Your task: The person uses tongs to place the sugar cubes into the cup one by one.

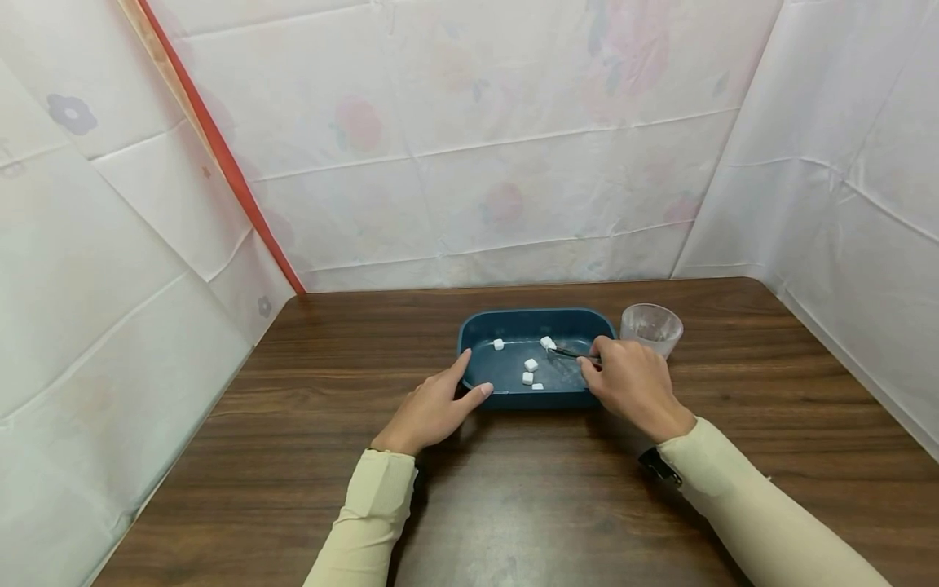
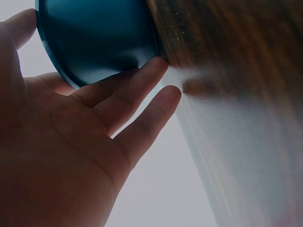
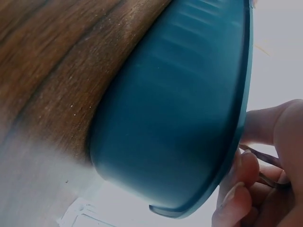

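Cream sleeves lie nearest, the person's right cuff meeting a dark wristband. Beneath them spreads a brown wood-grained tabletop, faintly glossy toward its near edge. The person's left hand steadies the near left corner of a blue tray, thumb and forefinger spread at the rim, the other fingers nearly straight along the outer wall. The right hand pinches dark tweezers over the tray's right side; they point left, long axis nearly level across the view, tips at a white cube; whether they grip it cannot be told. The tray's long axis runs left to right. Several small white cubes lie scattered on its floor. Just right of the tray stands a clear glass bowl, its contents unclear. Beyond the tabletop hang pale printed sheets, creased, with a red strip slanting down at left.
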`<action>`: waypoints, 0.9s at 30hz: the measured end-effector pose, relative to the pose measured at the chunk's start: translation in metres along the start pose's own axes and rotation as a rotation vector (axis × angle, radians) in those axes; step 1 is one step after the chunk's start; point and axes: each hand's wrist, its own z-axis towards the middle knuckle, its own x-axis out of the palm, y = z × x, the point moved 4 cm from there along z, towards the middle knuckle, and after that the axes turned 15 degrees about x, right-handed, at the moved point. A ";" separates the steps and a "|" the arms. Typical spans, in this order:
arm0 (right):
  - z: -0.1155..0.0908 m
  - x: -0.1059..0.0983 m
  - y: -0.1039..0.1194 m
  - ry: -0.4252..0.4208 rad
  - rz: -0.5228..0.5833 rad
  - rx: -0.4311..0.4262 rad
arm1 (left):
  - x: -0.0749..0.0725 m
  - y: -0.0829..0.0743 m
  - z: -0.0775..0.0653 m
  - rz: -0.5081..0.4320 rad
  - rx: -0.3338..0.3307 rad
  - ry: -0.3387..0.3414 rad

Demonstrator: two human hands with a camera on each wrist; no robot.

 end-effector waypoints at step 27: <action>-0.003 -0.006 0.007 0.003 0.003 -0.026 | -0.001 0.000 0.000 0.009 0.010 -0.006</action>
